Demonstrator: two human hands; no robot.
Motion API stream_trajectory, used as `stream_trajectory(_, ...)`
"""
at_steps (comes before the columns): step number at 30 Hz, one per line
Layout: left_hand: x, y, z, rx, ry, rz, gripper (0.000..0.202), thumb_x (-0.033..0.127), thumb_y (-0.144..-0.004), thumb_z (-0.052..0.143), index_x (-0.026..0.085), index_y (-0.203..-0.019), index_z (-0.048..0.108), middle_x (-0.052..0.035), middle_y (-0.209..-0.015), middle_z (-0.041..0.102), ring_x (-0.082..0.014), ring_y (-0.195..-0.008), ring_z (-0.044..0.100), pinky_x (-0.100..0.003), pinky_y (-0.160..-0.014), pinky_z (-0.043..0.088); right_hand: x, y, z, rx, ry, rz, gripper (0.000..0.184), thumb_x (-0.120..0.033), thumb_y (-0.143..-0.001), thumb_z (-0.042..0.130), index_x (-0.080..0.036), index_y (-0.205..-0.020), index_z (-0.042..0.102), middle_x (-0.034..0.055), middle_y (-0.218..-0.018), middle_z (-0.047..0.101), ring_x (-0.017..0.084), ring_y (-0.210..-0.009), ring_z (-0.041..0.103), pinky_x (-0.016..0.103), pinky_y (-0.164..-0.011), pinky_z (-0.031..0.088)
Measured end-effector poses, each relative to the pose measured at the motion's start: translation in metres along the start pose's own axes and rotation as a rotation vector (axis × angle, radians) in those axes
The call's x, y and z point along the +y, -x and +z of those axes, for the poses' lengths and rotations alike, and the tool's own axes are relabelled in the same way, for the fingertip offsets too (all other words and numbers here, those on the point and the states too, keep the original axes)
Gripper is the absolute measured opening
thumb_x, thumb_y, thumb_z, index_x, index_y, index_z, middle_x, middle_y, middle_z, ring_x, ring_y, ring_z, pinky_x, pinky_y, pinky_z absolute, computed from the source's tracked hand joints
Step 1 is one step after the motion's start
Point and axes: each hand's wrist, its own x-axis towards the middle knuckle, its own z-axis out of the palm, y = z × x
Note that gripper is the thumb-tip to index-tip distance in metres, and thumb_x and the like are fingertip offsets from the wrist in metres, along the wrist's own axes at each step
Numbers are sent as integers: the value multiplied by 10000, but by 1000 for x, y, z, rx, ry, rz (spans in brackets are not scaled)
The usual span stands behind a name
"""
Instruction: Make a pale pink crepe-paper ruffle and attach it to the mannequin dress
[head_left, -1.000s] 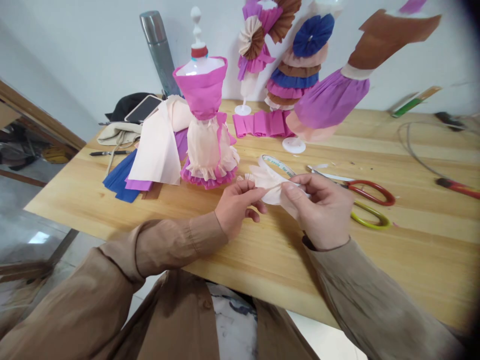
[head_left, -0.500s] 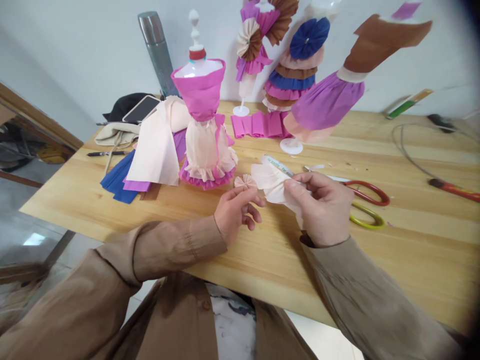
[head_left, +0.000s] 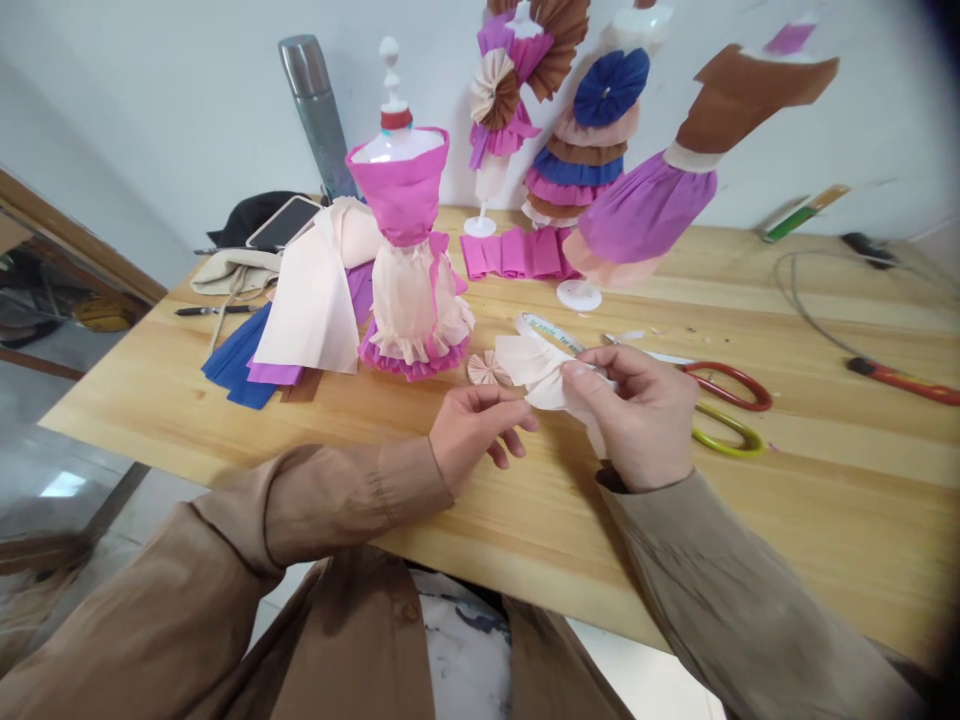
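My right hand (head_left: 645, 415) pinches a gathered strip of cream crepe paper (head_left: 531, 370) between thumb and fingers; its pleats fan out to the left. Beside it, my left hand (head_left: 480, 430) has its fingers loosely apart, the tips close to the paper's lower edge; whether they touch it I cannot tell. A small pleated pale pink rosette (head_left: 484, 369) lies on the table just beyond my left hand. Behind the strip rests a roll of tape (head_left: 541, 326), partly covered. Left of these stands a small mannequin in a pink and cream paper dress (head_left: 409, 300).
Scissors (head_left: 727, 385) with red and yellow handles lie right of my right hand. More dressed mannequins (head_left: 649, 215) stand along the wall, near a folded pink strip (head_left: 517, 254). Crepe sheets (head_left: 307, 310), a phone (head_left: 285, 222) and a flask (head_left: 319, 120) are at left.
The crepe strip has shifted slightly left and down with my right hand. My left hand's fingers have straightened toward the strip's edge. The whole view has tilted a little.
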Motion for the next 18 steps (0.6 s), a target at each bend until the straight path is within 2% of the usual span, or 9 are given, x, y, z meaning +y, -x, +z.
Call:
stream_trajectory(2, 7, 5, -2, 2, -117, 120, 377, 436, -751, 609, 152, -509, 557, -15, -549, 551, -77, -448, 473, -220, -411, 330, -2, -2, -3, -27, 29, -8, 191, -383, -693, 695, -199, -671, 648, -16, -582, 575, 114, -511, 451, 272, -497, 347)
stream_trajectory(4, 20, 11, -4, -2, -250, 358, 436, 419, -810, 554, 168, -458, 498, -5, -489, 487, -81, -472, 441, -240, -479, 348, -5, -5, -8, -86, 65, -15, 206, -397, -695, 691, -200, -665, 642, -20, -553, 557, 112, -490, 433, 272, -484, 337)
stream_trajectory(5, 28, 13, -4, -7, -323, 486, 406, 390, -825, 552, 171, -484, 518, -8, -517, 501, -95, -529, 468, -247, -537, 376, -7, -6, -10, -128, 86, -25, 214, -405, -703, 688, -200, -666, 640, -22, -541, 551, 111, -482, 423, 271, -479, 333)
stream_trajectory(7, 44, 15, -5, -16, -494, 663, 278, 357, -851, 552, 170, -668, 648, -35, -690, 624, -115, -625, 512, -258, -627, 415, -12, -8, -15, -215, 132, -74, 227, -418, -722, 680, -201, -673, 638, -22, -537, 555, 112, -480, 421, 271, -478, 335)
stream_trajectory(9, 55, 14, -6, -10, -680, 739, 222, 306, -878, 539, 166, -877, 711, -62, -913, 698, -100, -615, 494, -259, -663, 423, -16, -9, -19, -290, 183, -150, 228, -421, -732, 672, -202, -677, 641, -21, -540, 563, 116, -485, 439, 271, -483, 346)
stream_trajectory(11, 59, 9, -7, -43, -832, 750, 217, 262, -881, 536, 171, -928, 727, -56, -935, 710, -93, -593, 474, -248, -649, 405, -18, -9, -22, -338, 232, -217, 224, -420, -733, 665, -202, -680, 649, -20, -537, 570, 118, -485, 459, 269, -488, 360)
stream_trajectory(14, 56, 2, -9, -139, -988, 664, 257, 241, -878, 530, 171, -728, 727, -17, -664, 633, -102, -573, 449, -235, -585, 337, -20, -7, -22, -378, 278, -271, 239, -434, -743, 654, -201, -694, 667, -19, -526, 580, 117, -470, 467, 262, -481, 366)
stream_trajectory(16, 52, -1, -12, -173, -1018, 593, 271, 244, -865, 545, 165, -669, 715, -2, -579, 571, -101, -557, 432, -233, -557, 303, -20, -6, -22, -418, 283, -291, 239, -436, -754, 645, -204, -702, 671, -17, -534, 596, 117, -466, 480, 258, -478, 369)
stream_trajectory(18, 49, -2, -14, -185, -996, 547, 238, 253, -845, 567, 159, -695, 727, 5, -568, 560, -97, -547, 424, -230, -542, 292, -20, -5, -22, -481, 275, -306, 221, -421, -769, 635, -209, -725, 678, -10, -578, 635, 126, -492, 526, 259, -498, 394)
